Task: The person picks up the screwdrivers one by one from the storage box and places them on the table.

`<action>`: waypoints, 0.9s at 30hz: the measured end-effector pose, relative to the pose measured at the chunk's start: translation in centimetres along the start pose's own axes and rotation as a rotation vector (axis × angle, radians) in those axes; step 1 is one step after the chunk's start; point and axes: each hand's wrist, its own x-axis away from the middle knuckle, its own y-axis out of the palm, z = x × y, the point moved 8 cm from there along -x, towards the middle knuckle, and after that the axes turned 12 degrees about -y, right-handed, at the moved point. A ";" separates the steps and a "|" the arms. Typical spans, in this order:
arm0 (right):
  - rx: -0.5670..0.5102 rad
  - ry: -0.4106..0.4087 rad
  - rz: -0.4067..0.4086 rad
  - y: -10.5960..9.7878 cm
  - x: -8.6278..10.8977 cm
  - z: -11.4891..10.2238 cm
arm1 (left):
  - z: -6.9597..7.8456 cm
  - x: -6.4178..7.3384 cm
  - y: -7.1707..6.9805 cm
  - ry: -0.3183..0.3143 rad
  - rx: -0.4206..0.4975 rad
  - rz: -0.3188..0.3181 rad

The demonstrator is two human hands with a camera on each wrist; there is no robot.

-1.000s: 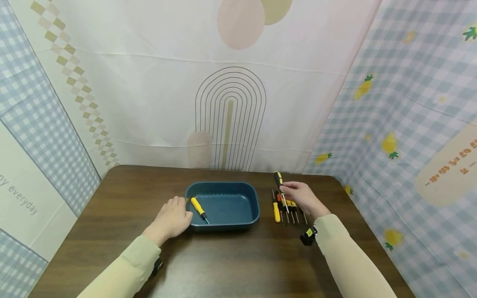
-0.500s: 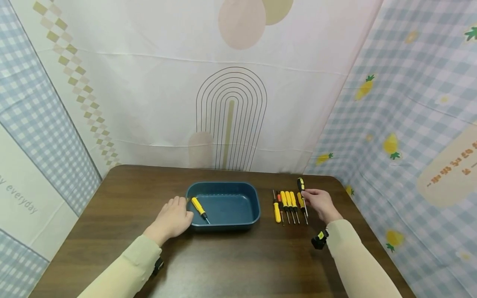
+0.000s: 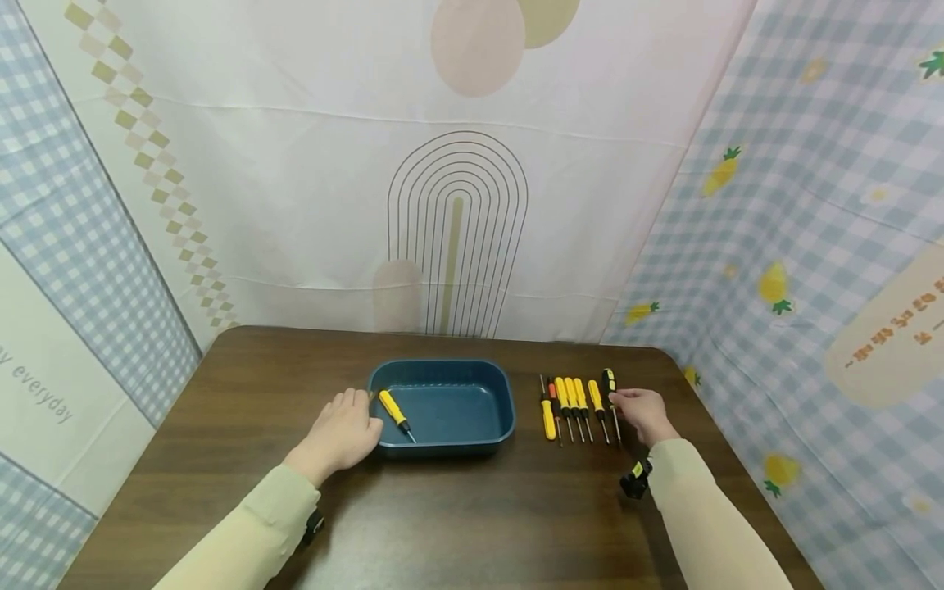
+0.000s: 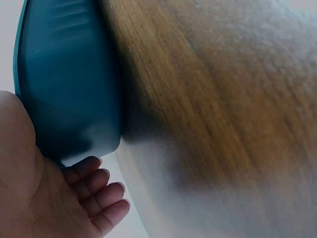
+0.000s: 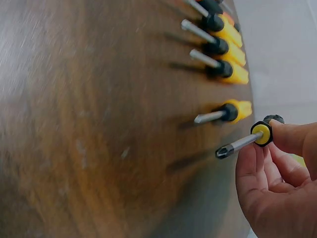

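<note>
My right hand (image 3: 643, 414) pinches a black-and-yellow screwdriver (image 3: 610, 385) between thumb and fingers, at the right end of a row of screwdrivers. In the right wrist view, its cross-shaped tip (image 5: 225, 151) points over the wood, with a shadow beneath. My left hand (image 3: 341, 434) holds the left end of a dark blue plastic bin (image 3: 450, 447), thumb at the rim. The left wrist view shows its fingers (image 4: 106, 203) loosely curled by the bin's corner. Inside the bin, a yellow screwdriver (image 3: 393, 408) leans on the near wall.
Left of the held screwdriver lie a yellow-handled screwdriver (image 3: 596, 397), several more yellow ones (image 3: 574, 395), a red-and-black one (image 3: 554, 397), and one with its handle (image 3: 549, 420) toward me. The brown wooden table (image 3: 472, 516) ends at a hanging cloth (image 3: 310, 205) behind.
My right hand has carried the black-and-yellow screwdriver rightward, from above the row to its right end, and lowered it. My left hand and the bin have stayed put.
</note>
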 end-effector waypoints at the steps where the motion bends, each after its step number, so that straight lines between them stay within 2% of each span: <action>1: 0.006 0.001 0.001 -0.1 0.0 0.2 | 0.0 0.0 0.0 0.000 -0.001 0.000; 8: 0.046 0.008 -0.004 0.2 0.0 1.3 | 0.0 -0.1 0.1 -0.004 -0.003 -0.004; 17: 0.084 -0.016 0.013 1.0 -0.2 0.7 | 0.0 0.0 -0.1 -0.007 -0.004 -0.008; 27: 0.053 -0.029 0.020 1.3 -0.1 0.0 | 0.0 0.0 -0.1 -0.006 0.000 -0.012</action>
